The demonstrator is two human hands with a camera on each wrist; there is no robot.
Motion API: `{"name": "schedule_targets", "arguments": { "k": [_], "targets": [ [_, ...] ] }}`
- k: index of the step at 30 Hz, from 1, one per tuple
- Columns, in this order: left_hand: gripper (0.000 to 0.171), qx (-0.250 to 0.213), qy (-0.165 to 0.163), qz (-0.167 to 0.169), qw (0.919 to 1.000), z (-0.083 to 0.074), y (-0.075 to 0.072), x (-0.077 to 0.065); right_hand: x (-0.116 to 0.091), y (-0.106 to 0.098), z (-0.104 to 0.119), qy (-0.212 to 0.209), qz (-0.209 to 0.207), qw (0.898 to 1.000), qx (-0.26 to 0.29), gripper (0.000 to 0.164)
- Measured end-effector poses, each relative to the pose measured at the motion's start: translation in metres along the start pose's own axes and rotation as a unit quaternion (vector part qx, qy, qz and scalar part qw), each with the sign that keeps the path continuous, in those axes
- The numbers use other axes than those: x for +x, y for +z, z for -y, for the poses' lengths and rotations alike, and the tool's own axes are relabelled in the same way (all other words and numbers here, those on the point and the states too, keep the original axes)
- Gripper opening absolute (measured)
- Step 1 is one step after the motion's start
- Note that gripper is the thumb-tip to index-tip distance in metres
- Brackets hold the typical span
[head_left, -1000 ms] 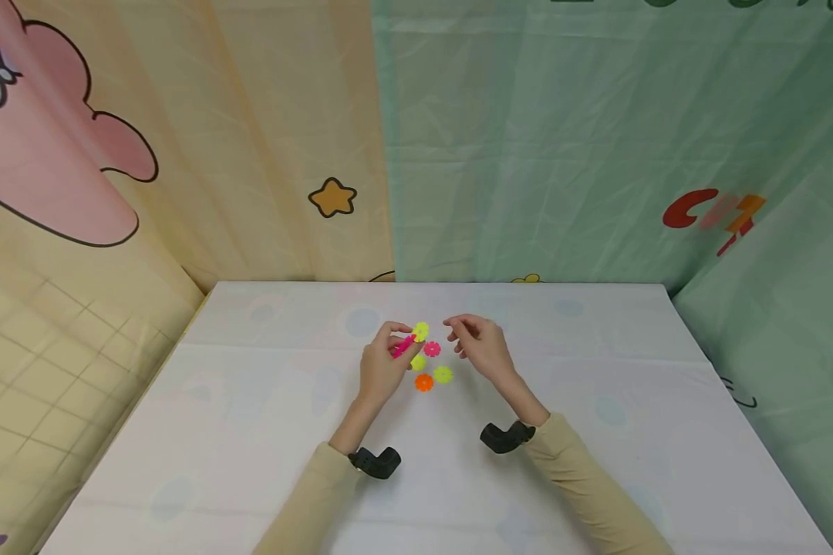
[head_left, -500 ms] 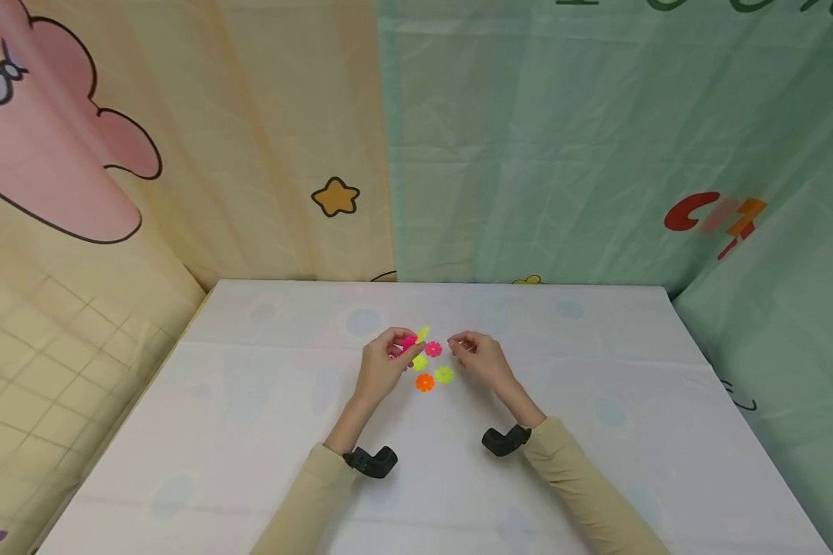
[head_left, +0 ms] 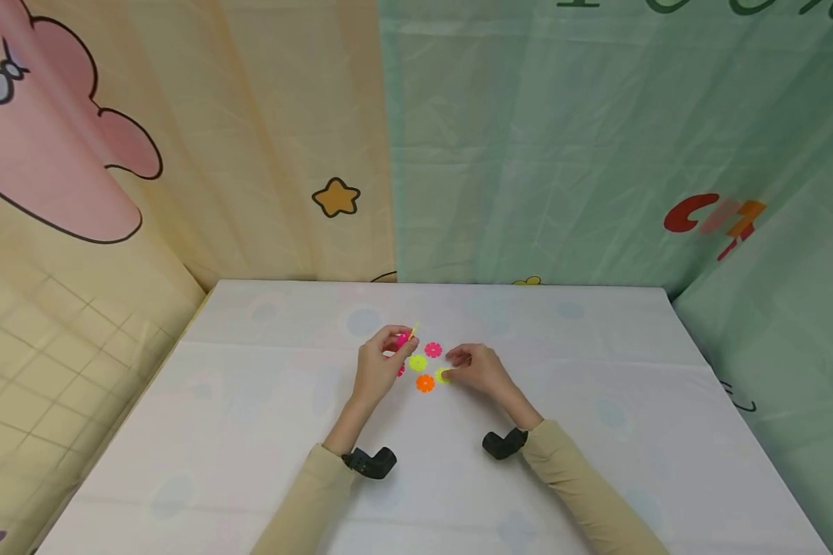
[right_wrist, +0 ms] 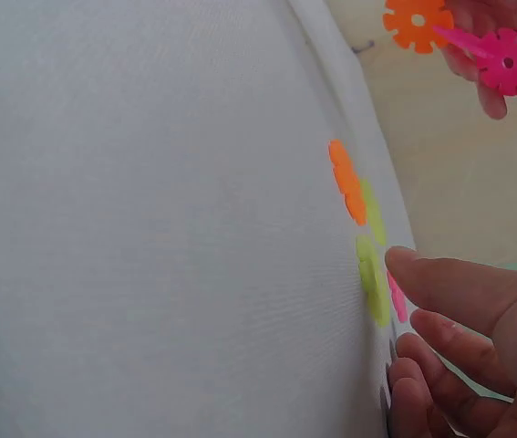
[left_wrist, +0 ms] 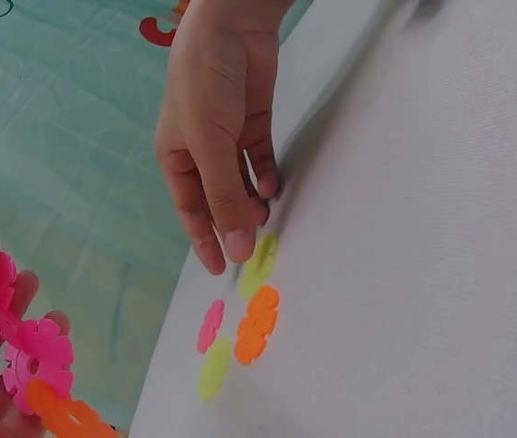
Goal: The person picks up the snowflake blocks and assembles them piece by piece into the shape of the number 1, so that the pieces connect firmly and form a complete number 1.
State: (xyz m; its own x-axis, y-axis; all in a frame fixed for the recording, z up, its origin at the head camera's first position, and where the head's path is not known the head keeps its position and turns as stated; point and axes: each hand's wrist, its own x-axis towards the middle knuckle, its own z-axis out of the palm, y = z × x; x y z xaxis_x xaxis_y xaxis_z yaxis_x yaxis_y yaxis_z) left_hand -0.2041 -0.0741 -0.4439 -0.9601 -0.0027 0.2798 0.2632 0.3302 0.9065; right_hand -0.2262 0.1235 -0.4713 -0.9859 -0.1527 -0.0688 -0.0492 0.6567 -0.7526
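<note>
Part-way along, it seems: the left hand [head_left: 377, 368] grips a pink-and-orange chain [left_wrist: 44, 358] of joined discs above the table [head_left: 180, 432], while the right hand [head_left: 477, 368], loose-fingered, holding nothing, hovers by a yellow disc [left_wrist: 257, 274], one of four lying there unjoined.

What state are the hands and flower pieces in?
Joined chain: linked together, held
Left hand: holding the joined chain
Right yellow piece: loose, on table
Right hand: holding nothing, close to right yellow piece
Left yellow piece: loose, on table
Pink piece: loose, on table
Orange piece: loose, on table
</note>
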Motion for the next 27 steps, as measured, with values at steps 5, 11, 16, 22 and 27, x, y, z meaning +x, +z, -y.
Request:
{"name": "schedule_targets", "arguments": {
  "k": [5,11,16,22,27],
  "targets": [
    [0.023,-0.012,-0.001,0.01,0.9999,0.0004,-0.0004,-0.0001,-0.0007,0.0016,0.0009,-0.003,0.015,0.999,-0.032,0.031],
    [0.022,-0.021,0.001,0.013,0.9997,0.0003,-0.0002,-0.0005,-0.0015,0.0015,0.004,-0.005,0.025,0.998,-0.055,0.028],
    [0.024,-0.03,-0.001,0.012,0.9995,-0.002,0.0,-0.0016,-0.0028,0.0006,0.0064,-0.004,0.028,0.998,-0.055,0.025],
    [0.026,-0.03,-0.016,0.015,0.9993,-0.0027,-0.0004,-0.0019,-0.0019,0.001,0.0047,-0.004,0.02,0.999,-0.041,0.018],
    [0.026,-0.038,-0.016,0.024,0.9989,-0.0017,-0.0026,-0.0014,-0.0002,-0.0005,0.003,-0.012,0.024,0.999,-0.037,0.012]
  ]
}}
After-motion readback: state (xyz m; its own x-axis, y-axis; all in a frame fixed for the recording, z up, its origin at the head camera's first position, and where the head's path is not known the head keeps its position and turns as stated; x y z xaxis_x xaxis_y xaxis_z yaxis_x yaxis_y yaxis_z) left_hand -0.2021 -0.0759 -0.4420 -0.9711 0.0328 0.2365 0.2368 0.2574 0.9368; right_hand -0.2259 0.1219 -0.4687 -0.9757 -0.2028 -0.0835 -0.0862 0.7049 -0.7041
